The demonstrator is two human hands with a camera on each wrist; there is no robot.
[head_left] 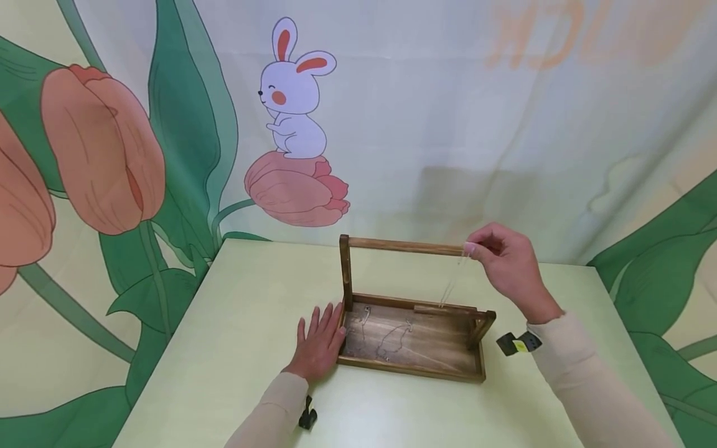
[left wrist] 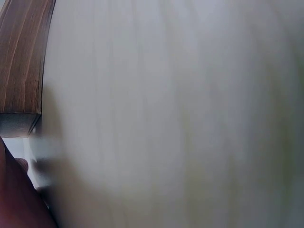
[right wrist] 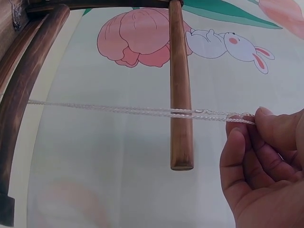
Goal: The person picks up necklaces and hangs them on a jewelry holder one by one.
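My right hand [head_left: 508,264] pinches a thin silver chain necklace [right wrist: 128,110] between thumb and fingertips, beside the right end of the top bar [head_left: 406,246] of a wooden jewelry stand. From there the doubled chain slants down, drawn straight, to the short lower bar [head_left: 445,310]. In the right wrist view it crosses the top bar, and its far end is hidden at the lower bar. My left hand [head_left: 316,345] rests with straight, spread fingers along the left end of the stand's tray [head_left: 411,372]. The left wrist view mostly shows blurred pale surface.
Two more thin chains [head_left: 394,341] lie loose on the tray floor. A tall post [head_left: 346,274] rises at the tray's left end, a short post [head_left: 480,328] at its right. The pale table [head_left: 252,280] meets a printed curtain [head_left: 392,124] at the back.
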